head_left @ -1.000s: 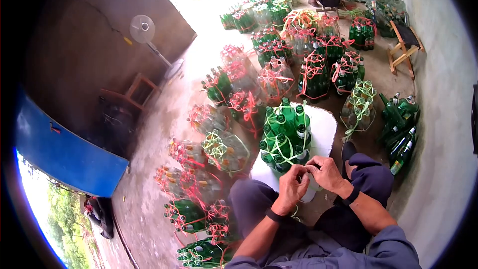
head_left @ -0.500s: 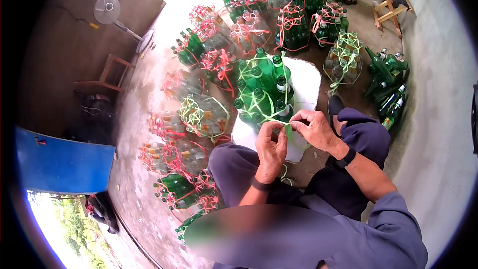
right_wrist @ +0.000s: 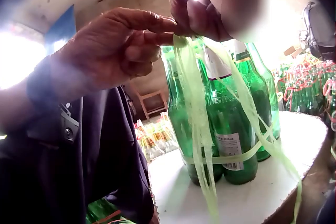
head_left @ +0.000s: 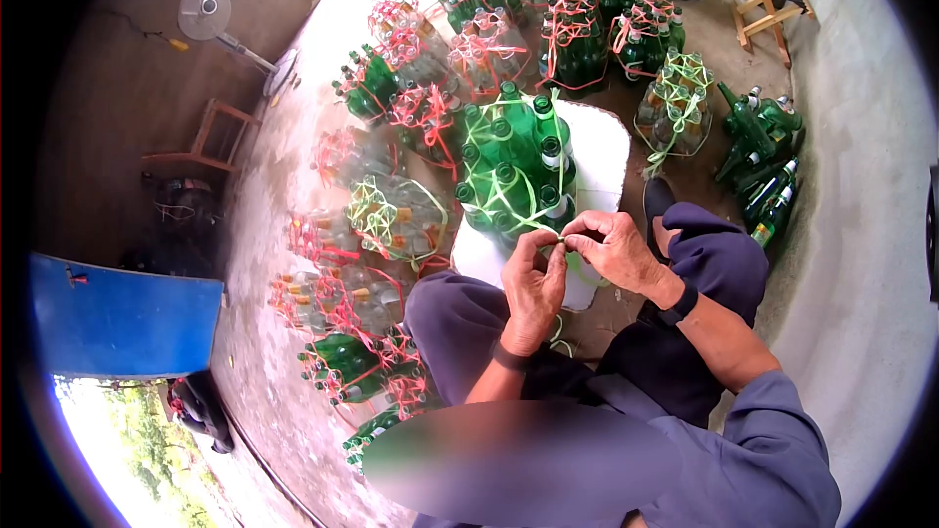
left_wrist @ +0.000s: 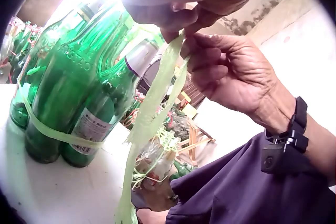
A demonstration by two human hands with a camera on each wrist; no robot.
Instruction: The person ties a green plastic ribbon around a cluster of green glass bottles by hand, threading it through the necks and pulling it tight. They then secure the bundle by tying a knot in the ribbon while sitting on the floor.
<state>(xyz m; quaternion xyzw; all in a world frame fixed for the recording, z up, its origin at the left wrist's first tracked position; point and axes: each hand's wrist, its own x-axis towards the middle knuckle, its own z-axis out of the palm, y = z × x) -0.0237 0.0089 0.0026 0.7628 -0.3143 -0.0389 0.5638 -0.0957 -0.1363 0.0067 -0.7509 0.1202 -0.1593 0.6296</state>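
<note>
A bundle of green glass bottles [head_left: 516, 152] stands upright on a white board [head_left: 603, 152], with pale green plastic twine laced over the necks and around the lower sides. My left hand [head_left: 535, 291] and right hand [head_left: 620, 252] meet at the near side of the bundle, thumbs and forefingers pinching the twine [head_left: 560, 236]. Loose ends of the twine [left_wrist: 152, 111] hang below the fingers in the left wrist view. In the right wrist view the left hand [right_wrist: 123, 45] faces the right hand [right_wrist: 220, 3] at neck height. The pinched spot itself is mostly hidden by fingertips.
Bottle bundles tied with red twine [head_left: 489, 49] crowd the floor left and ahead. A bundle in green twine [head_left: 677, 103] and loose bottles [head_left: 768, 161] lie to the right, near the wall. A folding stool [head_left: 768, 5] stands behind them. My knees flank the board.
The head view has tipped downward and shifted, so the bottles appear higher and farther left. Both hands stay at the twine, with small finger movements.
</note>
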